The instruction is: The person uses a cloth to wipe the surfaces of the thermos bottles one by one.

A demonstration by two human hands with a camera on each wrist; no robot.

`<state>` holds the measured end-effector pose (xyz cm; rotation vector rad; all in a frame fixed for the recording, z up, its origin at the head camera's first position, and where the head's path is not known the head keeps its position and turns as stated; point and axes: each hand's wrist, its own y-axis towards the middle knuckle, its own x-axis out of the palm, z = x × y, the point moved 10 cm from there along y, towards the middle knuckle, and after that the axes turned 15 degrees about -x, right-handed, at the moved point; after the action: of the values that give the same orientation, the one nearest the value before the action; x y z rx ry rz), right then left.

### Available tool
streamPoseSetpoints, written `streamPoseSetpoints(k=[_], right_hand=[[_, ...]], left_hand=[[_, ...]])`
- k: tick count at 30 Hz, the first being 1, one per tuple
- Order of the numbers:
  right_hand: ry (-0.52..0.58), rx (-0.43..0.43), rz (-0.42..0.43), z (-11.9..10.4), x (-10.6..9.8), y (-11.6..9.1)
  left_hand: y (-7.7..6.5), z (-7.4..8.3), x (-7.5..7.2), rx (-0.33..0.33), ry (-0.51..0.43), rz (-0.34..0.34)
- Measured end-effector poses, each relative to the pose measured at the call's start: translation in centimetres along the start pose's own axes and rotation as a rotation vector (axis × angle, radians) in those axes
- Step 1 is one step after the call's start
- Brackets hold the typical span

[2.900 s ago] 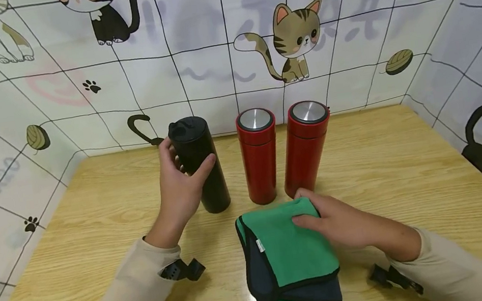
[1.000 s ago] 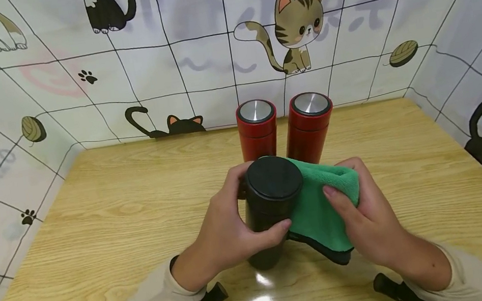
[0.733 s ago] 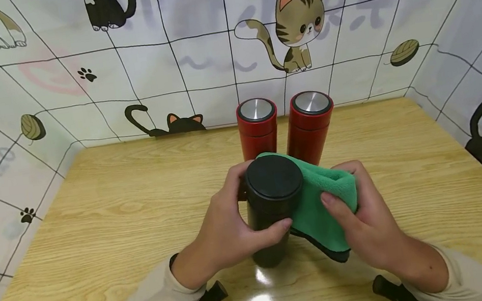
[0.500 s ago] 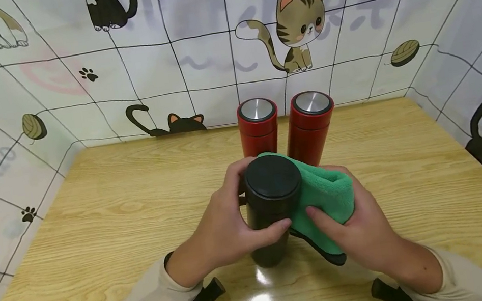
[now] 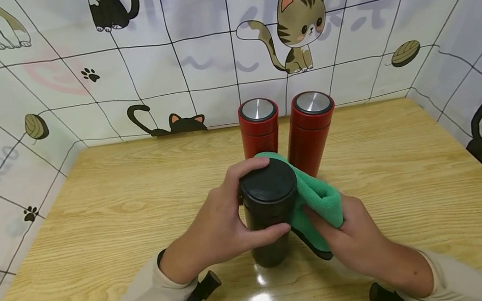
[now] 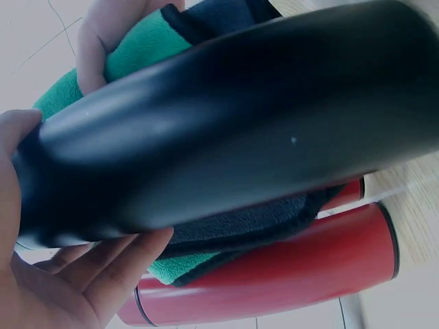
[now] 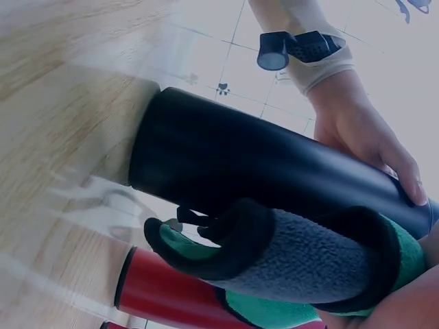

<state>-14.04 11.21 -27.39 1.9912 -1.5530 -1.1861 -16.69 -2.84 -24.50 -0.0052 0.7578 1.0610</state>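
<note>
A black tumbler (image 5: 266, 219) is upright near the middle of the table, a flat round face on top. My left hand (image 5: 218, 220) grips its upper part, thumb across the front and a finger on the top rim. Whether its lower end touches the table I cannot tell. My right hand (image 5: 360, 239) holds a green cloth (image 5: 317, 196) with a dark grey reverse (image 7: 309, 264) and black edging. The cloth wraps behind the tumbler and lies along its right side. In the left wrist view, fingers of the right hand (image 6: 113, 34) press the cloth near the tumbler.
Behind the tumbler stand two red flasks with steel-topped lids, a left one (image 5: 259, 127) and a right one (image 5: 312, 132). The wooden table (image 5: 136, 196) reaches back to a white cat-patterned backdrop (image 5: 201, 63), which also rises at both sides.
The tumbler has come from the back left to the centre front, its spouted lid no longer on top. The cloth was lifted against it; lately my right hand moved left and a left finger onto the rim.
</note>
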Motion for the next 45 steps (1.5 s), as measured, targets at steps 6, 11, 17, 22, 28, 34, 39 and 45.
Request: streamPoseSetpoints(k=[6, 11, 17, 22, 28, 34, 39, 45], right_hand=[[0.001, -0.097, 0.059, -0.8, -0.9, 0.1], [0.015, -0.121, 0.044, -1.1, -0.9, 0.2], [-0.102, -0.072, -0.031, -0.6, -0.1, 0.3], [-0.134, -0.042, -0.101, -0.1, 0.5, 0.2], [-0.149, -0.099, -0.076, -0.9, 0.0, 0.3], [-0.13, -0.181, -0.016, -1.6, -0.6, 0.4], [-0.151, -0.116, -0.109, -0.7, 0.3, 0.2], [-0.181, -0.018, -0.246, 0.5, 1.2, -0.3]], left_hand=[[-0.1, 0.1, 0.0, 0.011, 0.061, 0.012], [-0.2, 0.3, -0.3, 0.032, 0.09, 0.039], [-0.5, 0.7, -0.6, 0.078, 0.123, 0.082], [-0.7, 1.1, -0.8, 0.121, 0.188, 0.131], [-0.9, 1.6, -0.9, 0.151, 0.239, 0.182], [-1.0, 1.9, -0.9, 0.162, 0.286, 0.222], [-1.1, 2.0, -1.0, 0.172, 0.309, 0.244], [-1.1, 2.2, -1.1, 0.184, 0.303, 0.252]])
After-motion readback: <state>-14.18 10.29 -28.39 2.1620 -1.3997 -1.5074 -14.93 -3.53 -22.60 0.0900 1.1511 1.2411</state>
